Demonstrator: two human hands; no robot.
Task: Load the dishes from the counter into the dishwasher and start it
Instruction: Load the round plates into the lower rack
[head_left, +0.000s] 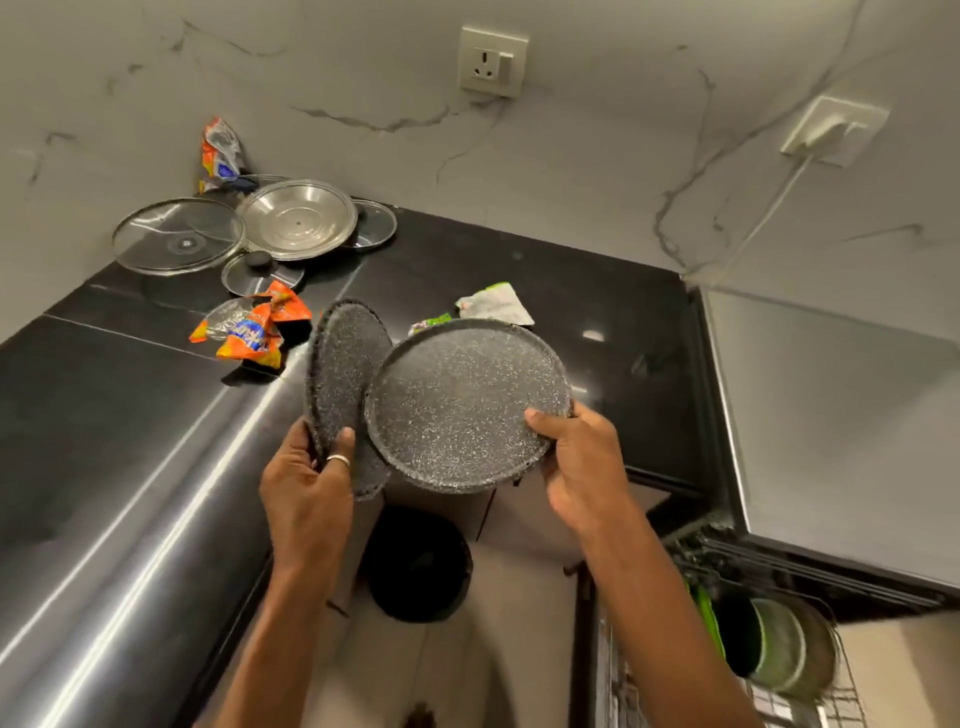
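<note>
Your left hand (306, 483) and right hand (582, 462) each hold a speckled plate (457, 405) tight, some dishes sit in the rack (779, 644), and lids (296, 218) wait on the desk (519, 270).

counter front (130, 441): bare | back corner: lids (179, 236), wrappers (254, 330) | dishwasher rack (779, 644): seemingly part-filled

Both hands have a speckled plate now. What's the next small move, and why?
Probably swing the right hand down and right to slot its plate into the rack. That hand is nearer the open dishwasher, where plates already stand on edge. The left hand holds its plate nearly upright and can follow. Free slots are hard to make out.
</note>
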